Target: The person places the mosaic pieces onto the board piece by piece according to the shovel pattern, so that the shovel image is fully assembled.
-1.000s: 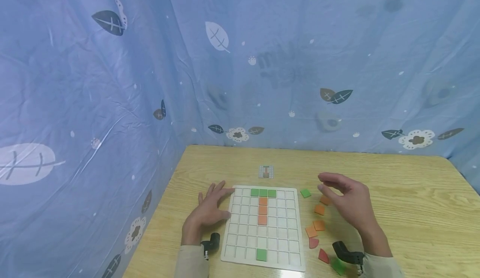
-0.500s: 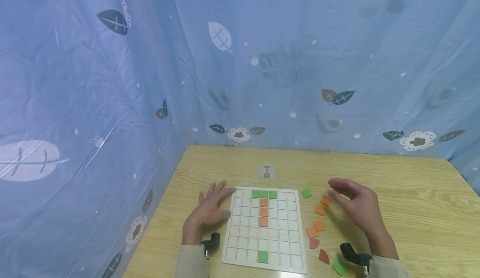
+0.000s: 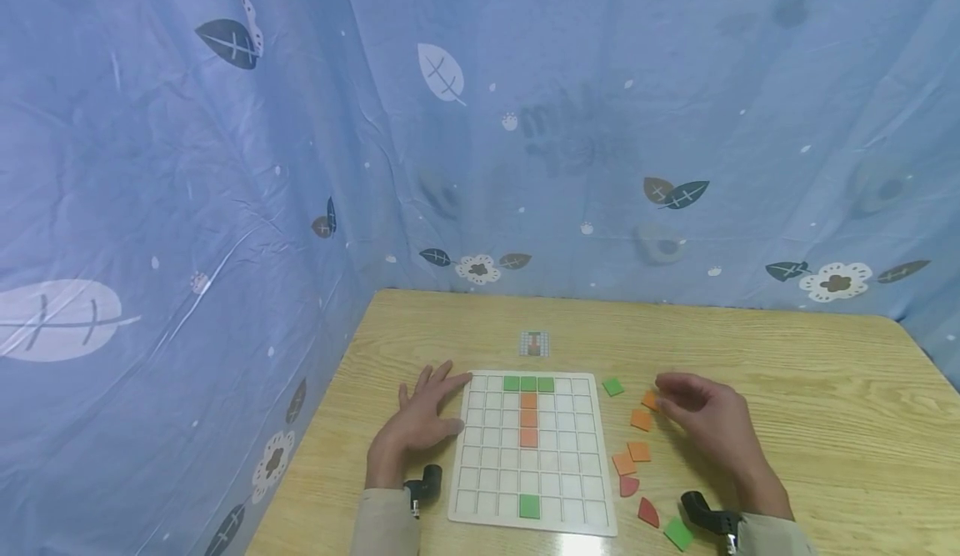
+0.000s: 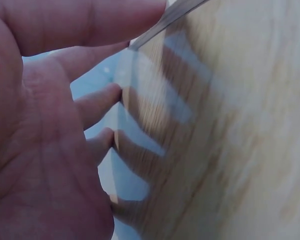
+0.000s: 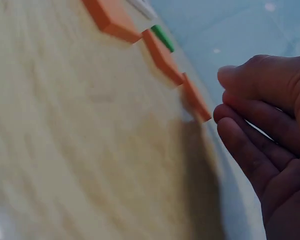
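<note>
A white gridded board (image 3: 487, 458) lies before me. Three green square tiles (image 3: 528, 383) sit in its far row, three orange tiles (image 3: 528, 418) run down its middle column, and one green tile (image 3: 529, 506) sits in the near row. My left hand (image 3: 420, 417) rests at the board's left edge, thumb and index finger against the rim, other fingers spread on the table. Beside the farthest loose orange tile (image 3: 649, 401) is my right hand (image 3: 712, 418), fingers bent, thumb apart from them. In the right wrist view nothing is between the fingertips; that orange tile (image 5: 196, 98) lies just beyond them.
Right of the board lie more orange tiles (image 3: 639, 452), red quarter-round pieces (image 3: 648, 513) and green tiles (image 3: 613, 387). Behind the board is a small card (image 3: 534, 343) with a printed grid picture. A blue patterned curtain (image 3: 570, 164) hangs along the wooden table's (image 3: 840, 423) far edge.
My right hand has moved right, then down toward the farthest orange tile. The board has shifted slightly away with its tiles, my left hand staying at its edge.
</note>
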Demonstrator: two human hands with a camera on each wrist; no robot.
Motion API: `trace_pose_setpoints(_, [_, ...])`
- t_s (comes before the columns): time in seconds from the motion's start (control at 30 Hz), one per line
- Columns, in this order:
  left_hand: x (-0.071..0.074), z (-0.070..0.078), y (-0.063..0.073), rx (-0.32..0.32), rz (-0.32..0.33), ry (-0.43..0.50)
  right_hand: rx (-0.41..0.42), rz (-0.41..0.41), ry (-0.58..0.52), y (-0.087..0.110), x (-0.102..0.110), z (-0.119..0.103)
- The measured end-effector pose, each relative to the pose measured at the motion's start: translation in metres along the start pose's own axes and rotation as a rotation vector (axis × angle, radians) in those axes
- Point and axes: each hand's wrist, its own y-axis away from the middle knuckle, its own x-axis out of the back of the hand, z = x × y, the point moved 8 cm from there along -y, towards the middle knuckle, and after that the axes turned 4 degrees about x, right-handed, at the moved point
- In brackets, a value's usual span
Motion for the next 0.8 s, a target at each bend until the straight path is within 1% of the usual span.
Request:
trace_pose_setpoints(0.17, [-0.001,0.001,-0.001,-0.007,-0.003,-0.024,-0.016,-0.032,-0.015,0.001,-0.005,0.007])
trace_pose_setpoints(0.3, [-0.001,0.0,0.0,-0.002,-0.007,-0.032,-0.038,-0.041,-0.029,0.001,-0.007,0.01])
trace_pose_setpoints(0.53, [0.0,0.001,-0.002,-0.004,-0.006,-0.039,-0.051,-0.021,-0.064,0.0,-0.008,0.014])
trace_pose_setpoints(0.63, [0.0,0.002,-0.001,-0.003,-0.006,-0.036,-0.066,-0.026,-0.087,0.0,-0.009,0.017])
trace_pose_setpoints(0.8, [-0.001,0.002,0.0,0.001,-0.004,-0.033,-0.058,-0.014,-0.066,0.0,-0.01,0.02])
